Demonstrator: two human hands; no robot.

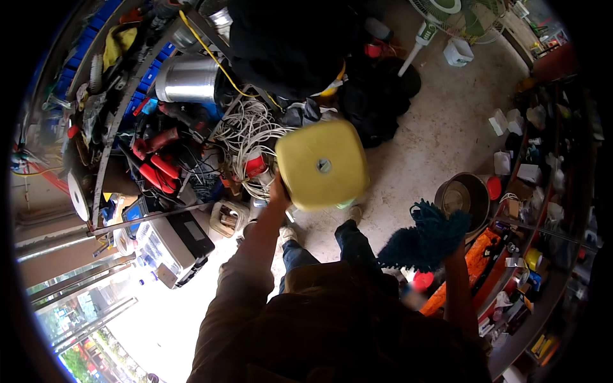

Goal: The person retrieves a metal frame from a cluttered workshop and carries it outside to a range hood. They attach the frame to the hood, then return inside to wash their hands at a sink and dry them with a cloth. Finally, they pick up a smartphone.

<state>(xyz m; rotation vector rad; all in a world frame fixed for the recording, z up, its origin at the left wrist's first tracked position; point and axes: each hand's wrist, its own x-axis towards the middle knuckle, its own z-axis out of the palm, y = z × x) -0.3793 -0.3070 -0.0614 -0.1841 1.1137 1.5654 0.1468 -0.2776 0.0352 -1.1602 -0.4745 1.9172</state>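
Note:
A yellow square stool [306, 150], its rounded top with a small hole facing up, is held in front of me. My left hand [278, 191] is closed on its left edge, the fingers partly hidden under it. Out to the right, my right hand [455, 253] is closed on a dark teal shaggy cloth [421, 236] with ropy tufts. The cloth covers most of those fingers.
Tangled white cable [246, 127] and a silver metal pot [187, 79] crowd the left shelf. A dark bucket [476, 198] stands right, beside cluttered shelves [530, 210]. A fan [424, 35] stands far off on the concrete floor [440, 108]. A white box-shaped machine [172, 242] is lower left.

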